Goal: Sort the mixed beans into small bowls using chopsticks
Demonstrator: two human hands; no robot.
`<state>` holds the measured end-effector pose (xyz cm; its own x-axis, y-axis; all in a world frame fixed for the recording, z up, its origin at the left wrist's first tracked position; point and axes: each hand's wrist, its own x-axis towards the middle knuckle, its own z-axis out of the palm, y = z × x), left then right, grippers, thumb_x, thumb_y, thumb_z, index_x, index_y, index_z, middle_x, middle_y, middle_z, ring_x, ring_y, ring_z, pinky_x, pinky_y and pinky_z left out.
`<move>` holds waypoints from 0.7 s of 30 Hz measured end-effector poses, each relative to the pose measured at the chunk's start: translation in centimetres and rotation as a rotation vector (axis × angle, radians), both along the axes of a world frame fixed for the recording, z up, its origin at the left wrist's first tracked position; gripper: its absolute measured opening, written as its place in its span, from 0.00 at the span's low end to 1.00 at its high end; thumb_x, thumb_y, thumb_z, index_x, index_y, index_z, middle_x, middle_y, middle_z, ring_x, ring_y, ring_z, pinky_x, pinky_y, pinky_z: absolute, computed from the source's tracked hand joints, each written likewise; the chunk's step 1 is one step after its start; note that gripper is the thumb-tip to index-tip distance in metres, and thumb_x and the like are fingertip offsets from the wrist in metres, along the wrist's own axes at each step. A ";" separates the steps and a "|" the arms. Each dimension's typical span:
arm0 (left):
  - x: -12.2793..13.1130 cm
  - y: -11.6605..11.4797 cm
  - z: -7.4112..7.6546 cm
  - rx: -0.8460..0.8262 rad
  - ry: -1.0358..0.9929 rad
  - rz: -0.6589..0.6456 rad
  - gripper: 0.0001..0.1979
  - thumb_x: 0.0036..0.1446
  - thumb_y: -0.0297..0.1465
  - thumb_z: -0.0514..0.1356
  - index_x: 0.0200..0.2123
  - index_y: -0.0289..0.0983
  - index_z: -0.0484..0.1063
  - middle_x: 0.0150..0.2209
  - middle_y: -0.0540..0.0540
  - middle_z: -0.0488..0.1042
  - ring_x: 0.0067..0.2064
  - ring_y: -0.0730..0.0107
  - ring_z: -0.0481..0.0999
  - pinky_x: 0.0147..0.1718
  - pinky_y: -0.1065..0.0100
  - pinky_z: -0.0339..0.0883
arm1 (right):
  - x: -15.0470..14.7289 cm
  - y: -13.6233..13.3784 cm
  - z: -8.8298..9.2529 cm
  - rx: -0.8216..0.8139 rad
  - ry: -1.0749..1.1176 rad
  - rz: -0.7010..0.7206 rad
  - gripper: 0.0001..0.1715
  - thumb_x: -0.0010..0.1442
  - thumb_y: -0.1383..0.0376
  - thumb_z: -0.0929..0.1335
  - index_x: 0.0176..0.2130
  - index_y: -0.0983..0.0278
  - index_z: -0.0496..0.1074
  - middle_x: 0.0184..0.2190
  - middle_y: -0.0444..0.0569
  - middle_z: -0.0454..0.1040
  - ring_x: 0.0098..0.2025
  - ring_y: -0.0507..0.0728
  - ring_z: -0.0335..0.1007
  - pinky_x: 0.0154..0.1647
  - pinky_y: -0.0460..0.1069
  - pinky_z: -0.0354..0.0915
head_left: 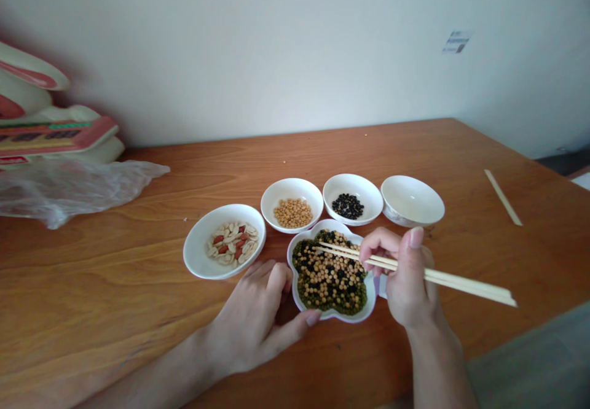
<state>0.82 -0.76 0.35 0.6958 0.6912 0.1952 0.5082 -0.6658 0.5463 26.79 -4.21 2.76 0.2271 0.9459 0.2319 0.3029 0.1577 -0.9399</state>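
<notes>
A white flower-shaped dish (295,286) holds mixed green, black and yellow beans. My left hand (253,317) steadies it from the lower left, thumb along the near rim and fingers curled against the left side. My right hand (408,274) is closed on a pair of wooden chopsticks (465,283). Their tips are together among the beans in the upper left of the dish; whether they pinch a bean is too small to tell. Behind the dish stand a bowl of yellow beans (292,185) and a bowl of black beans (353,182).
Left of the dish is a bowl of peanuts (196,246), some red-skinned. An empty white bowl (415,200) stands at the back right. A pale stick (503,198) lies on the wooden table (221,169) at right. Clear plastic (83,182) and a pink-and-white toy (59,132) occupy the left.
</notes>
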 end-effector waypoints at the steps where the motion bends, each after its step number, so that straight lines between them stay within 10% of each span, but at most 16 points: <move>1: 0.0 0.0 0.0 0.000 0.002 -0.001 0.16 0.72 0.47 0.60 0.41 0.42 0.63 0.36 0.46 0.77 0.35 0.58 0.79 0.33 0.59 0.73 | 0.0 0.0 0.0 -0.001 0.001 -0.006 0.51 0.74 0.34 0.47 0.25 0.61 0.74 0.20 0.47 0.68 0.23 0.54 0.63 0.24 0.51 0.56; 21: 0.2 0.0 0.4 0.018 -0.023 0.005 0.15 0.70 0.46 0.61 0.40 0.42 0.64 0.35 0.47 0.77 0.33 0.59 0.78 0.31 0.60 0.72 | -0.3 -0.2 0.3 -0.028 -0.056 0.001 0.49 0.75 0.35 0.47 0.26 0.60 0.73 0.20 0.47 0.69 0.24 0.54 0.64 0.25 0.51 0.56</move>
